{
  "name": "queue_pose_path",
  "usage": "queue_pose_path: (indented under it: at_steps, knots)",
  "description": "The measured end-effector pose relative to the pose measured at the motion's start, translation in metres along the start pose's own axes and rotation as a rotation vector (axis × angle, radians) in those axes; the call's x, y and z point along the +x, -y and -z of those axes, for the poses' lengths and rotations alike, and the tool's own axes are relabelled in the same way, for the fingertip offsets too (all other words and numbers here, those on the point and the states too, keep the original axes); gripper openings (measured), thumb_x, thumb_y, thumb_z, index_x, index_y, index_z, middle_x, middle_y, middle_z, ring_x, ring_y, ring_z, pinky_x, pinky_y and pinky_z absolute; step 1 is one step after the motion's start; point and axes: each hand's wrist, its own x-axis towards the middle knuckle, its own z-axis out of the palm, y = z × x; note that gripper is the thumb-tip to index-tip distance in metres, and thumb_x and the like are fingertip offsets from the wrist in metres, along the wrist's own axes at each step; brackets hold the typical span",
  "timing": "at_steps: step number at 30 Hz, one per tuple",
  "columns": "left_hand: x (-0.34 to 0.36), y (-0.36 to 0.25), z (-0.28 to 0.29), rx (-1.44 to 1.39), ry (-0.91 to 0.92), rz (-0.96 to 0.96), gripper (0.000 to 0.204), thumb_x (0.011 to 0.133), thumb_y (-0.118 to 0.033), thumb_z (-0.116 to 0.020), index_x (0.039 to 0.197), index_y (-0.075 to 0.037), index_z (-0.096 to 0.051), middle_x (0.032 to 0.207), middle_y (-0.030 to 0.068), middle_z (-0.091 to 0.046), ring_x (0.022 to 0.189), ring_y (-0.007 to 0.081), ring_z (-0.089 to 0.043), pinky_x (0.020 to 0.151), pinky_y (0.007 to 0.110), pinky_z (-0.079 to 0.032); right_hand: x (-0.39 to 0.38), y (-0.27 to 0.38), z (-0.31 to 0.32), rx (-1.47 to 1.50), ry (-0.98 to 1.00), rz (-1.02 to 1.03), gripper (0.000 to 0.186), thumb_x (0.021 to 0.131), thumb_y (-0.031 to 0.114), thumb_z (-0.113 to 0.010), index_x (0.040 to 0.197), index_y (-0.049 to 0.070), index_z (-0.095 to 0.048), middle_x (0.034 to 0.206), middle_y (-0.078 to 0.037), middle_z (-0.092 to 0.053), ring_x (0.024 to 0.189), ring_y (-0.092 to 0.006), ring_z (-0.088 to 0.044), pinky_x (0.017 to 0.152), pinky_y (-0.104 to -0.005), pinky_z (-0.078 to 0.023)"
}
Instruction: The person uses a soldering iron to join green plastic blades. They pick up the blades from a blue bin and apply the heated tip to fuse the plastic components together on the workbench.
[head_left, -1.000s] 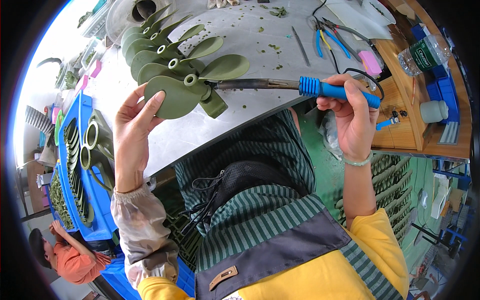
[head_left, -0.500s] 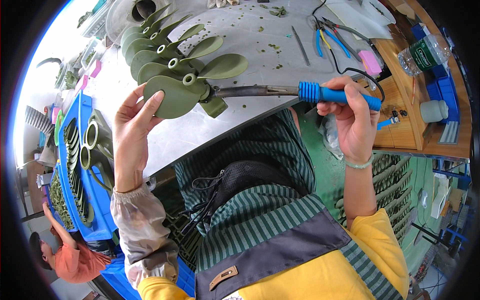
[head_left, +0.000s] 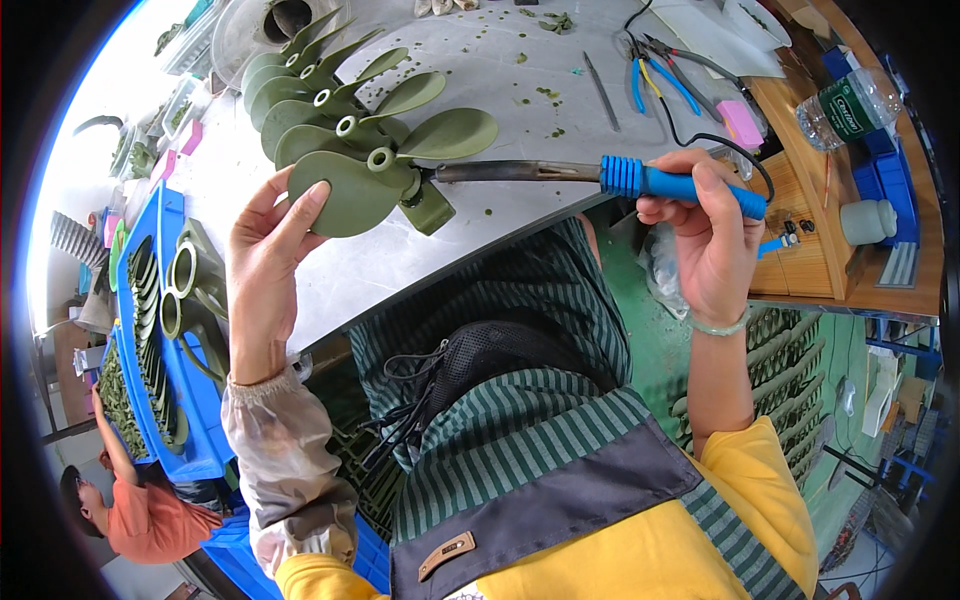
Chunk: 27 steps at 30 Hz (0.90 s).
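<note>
My left hand (head_left: 265, 255) pinches a broad, rounded blade of the nearest olive-green propeller (head_left: 345, 200) between thumb and fingers. That propeller is last in a row of several like it, and a small green block (head_left: 428, 208) sits beside its hub. My right hand (head_left: 708, 235) is wrapped round the blue handle of a soldering iron (head_left: 622, 177). Its dark metal shaft runs leftward, nearly level, with the tip right by the hub and the block. Whether the tip touches them I cannot tell.
Pliers (head_left: 668, 85), a thin pointed tool (head_left: 601, 92) and green crumbs lie on the grey table (head_left: 540, 150). A pink block (head_left: 740, 124) and a plastic bottle (head_left: 850, 110) are at the right. Blue crates (head_left: 195, 420) stand left, near another person (head_left: 155, 515).
The soldering iron and my right hand have shifted slightly to the right, the shaft rising a little beside the hub. My left hand and the propeller are almost unmoved.
</note>
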Motion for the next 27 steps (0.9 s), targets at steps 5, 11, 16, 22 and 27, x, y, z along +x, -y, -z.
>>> queue_pose_path:
  at_steps: [5,11,16,22,27]
  knots:
    - [0.000,0.000,0.001,0.016,-0.005,-0.001,0.028,0.085,-0.010,-0.067,0.110,-0.001,-0.061,0.091,0.0071,-0.069,0.080,0.0122,-0.066,0.074,0.025,-0.054,0.002,0.006,0.005,-0.075,-0.010,0.041,0.025,0.091,0.012,-0.051,0.091,-0.009,-0.063,0.083,-0.014,-0.065,0.066,-0.0188,-0.066,0.063,-0.0270,-0.056]
    - [0.000,0.000,-0.001,0.015,-0.017,0.011,0.028,0.085,-0.011,-0.067,0.110,-0.001,-0.061,0.092,0.0070,-0.069,0.080,0.0122,-0.066,0.073,0.024,-0.054,0.005,0.013,0.019,-0.109,-0.006,0.057,0.026,0.091,0.013,-0.051,0.093,-0.009,-0.063,0.083,-0.014,-0.065,0.065,-0.0192,-0.066,0.063,-0.0279,-0.056]
    - [0.000,0.001,-0.002,0.022,-0.011,0.009,0.028,0.085,-0.010,-0.067,0.111,-0.001,-0.061,0.091,0.0072,-0.069,0.080,0.0122,-0.066,0.073,0.024,-0.054,0.004,0.019,0.030,-0.124,-0.028,0.066,0.027,0.091,0.014,-0.051,0.093,-0.010,-0.063,0.082,-0.014,-0.065,0.064,-0.0192,-0.066,0.062,-0.0287,-0.057]
    - [0.000,0.000,0.001,0.018,-0.009,0.020,0.027,0.085,-0.010,-0.066,0.110,-0.002,-0.061,0.092,0.0071,-0.069,0.080,0.0121,-0.066,0.073,0.024,-0.054,0.003,0.023,0.038,-0.126,-0.052,0.076,0.029,0.092,0.015,-0.052,0.095,-0.011,-0.062,0.082,-0.015,-0.066,0.065,-0.0195,-0.066,0.061,-0.0292,-0.057]
    - [0.000,-0.003,0.003,0.020,0.004,0.041,0.029,0.086,-0.011,-0.066,0.113,-0.003,-0.060,0.093,0.0062,-0.068,0.082,0.0113,-0.065,0.074,0.023,-0.053,0.006,0.025,0.042,-0.135,-0.034,0.087,0.029,0.092,0.016,-0.052,0.095,-0.011,-0.062,0.084,-0.015,-0.066,0.065,-0.0195,-0.067,0.061,-0.0294,-0.057]
